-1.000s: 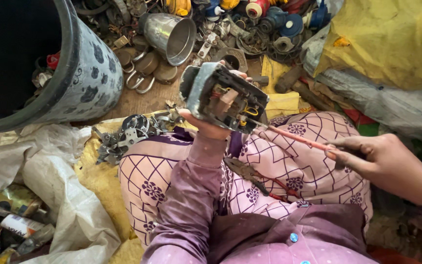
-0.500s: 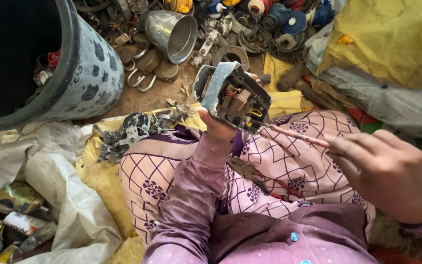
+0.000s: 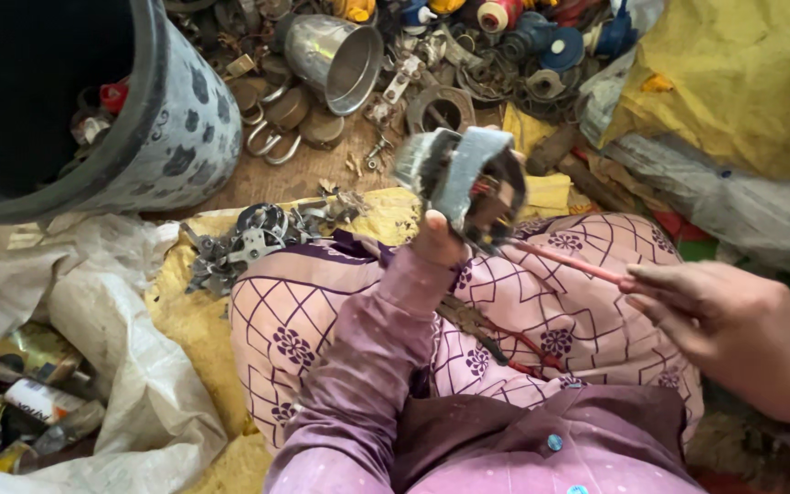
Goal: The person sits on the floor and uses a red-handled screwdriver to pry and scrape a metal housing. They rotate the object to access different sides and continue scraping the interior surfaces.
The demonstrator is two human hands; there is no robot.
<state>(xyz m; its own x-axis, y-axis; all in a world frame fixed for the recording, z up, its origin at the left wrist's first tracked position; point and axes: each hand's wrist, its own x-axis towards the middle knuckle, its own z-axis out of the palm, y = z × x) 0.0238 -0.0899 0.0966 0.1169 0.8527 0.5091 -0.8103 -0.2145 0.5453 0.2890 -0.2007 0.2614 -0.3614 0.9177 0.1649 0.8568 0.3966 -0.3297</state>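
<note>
My left hand [image 3: 439,240] holds up a grey electrical part [image 3: 464,181] with dark windings and wires showing inside, just above my lap. My right hand [image 3: 733,331] grips the pink handle of a thin screwdriver [image 3: 571,263]. Its tip reaches into the lower right side of the part. I sit with patterned pink trousers [image 3: 322,320] under both arms. Pliers with dark jaws [image 3: 473,325] lie across my lap below the left wrist.
A big grey spotted bucket [image 3: 171,128] stands at the upper left. A metal cup [image 3: 336,57] lies among scrap parts, rings and colourful spools at the top. Dismantled metal pieces [image 3: 249,242] rest on a yellow cloth. White sacks and cans lie at the left, a yellow sack at the right.
My left hand has turned the grey part so its narrow side faces me. My right hand has shifted with the screwdriver still pushed into the part.
</note>
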